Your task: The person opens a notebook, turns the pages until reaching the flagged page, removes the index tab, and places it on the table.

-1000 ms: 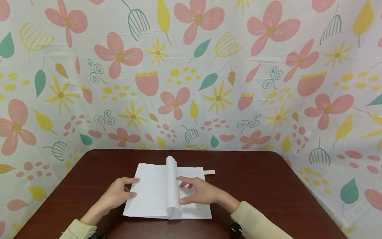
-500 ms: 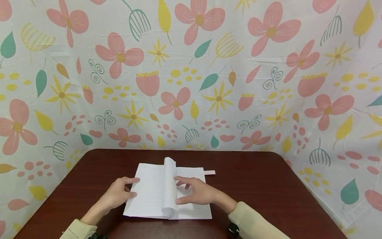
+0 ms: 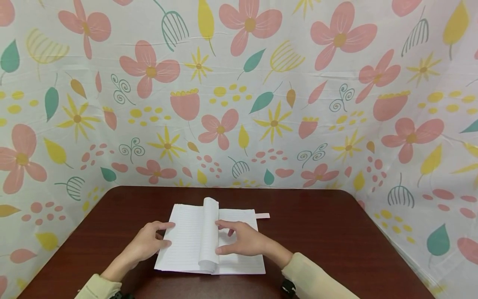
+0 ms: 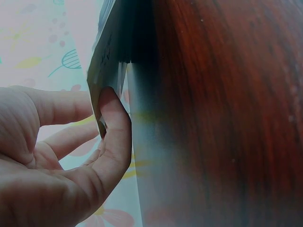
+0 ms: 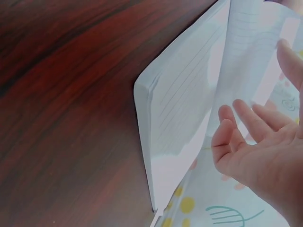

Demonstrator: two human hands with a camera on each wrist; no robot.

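An open notebook (image 3: 184,245) with ruled white pages lies on the table. Its left edge is gripped by my left hand (image 3: 145,241), thumb and index finger on the page; the left wrist view shows a finger on the underside of the cover (image 4: 97,71). Near the spine, a curled page (image 3: 208,234) stands up in a loose roll. My right hand (image 3: 240,238) has its thumb and index fingertip spread along the right side of that roll. Its other fingers (image 5: 258,123) bend loosely in the right wrist view.
A pale strip (image 3: 263,215) sticks out from the notebook's upper right side. The dark red-brown table (image 3: 317,232) reaches back to a flower-patterned cloth (image 3: 280,137). Each sleeve ends near a dark wrist device (image 3: 288,286).
My right hand has moved a little to the left, and the curled page has shifted left with it across the spine. The left hand has stayed in place.
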